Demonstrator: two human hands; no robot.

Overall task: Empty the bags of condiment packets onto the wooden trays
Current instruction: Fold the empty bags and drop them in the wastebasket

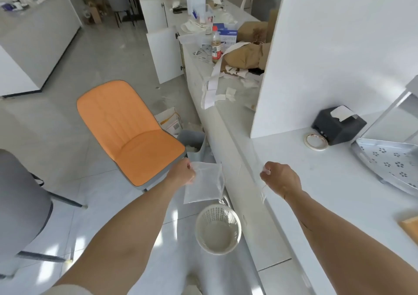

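The left hand [182, 172] pinches the upper left edge of a clear plastic bag [203, 182], which hangs flat and looks empty, out past the table's [316, 181] front edge and above a white mesh wastebasket [218, 229] on the floor. The right hand [280, 178] is over the table's front edge, its fingers [265, 170] curled round a small clear scrap, with a thin strip dangling below. An orange chair [126, 129] stands left of the bag. On the table toward its far side sit a roll of tape [316, 142] and a black receipt printer [338, 125], close together.
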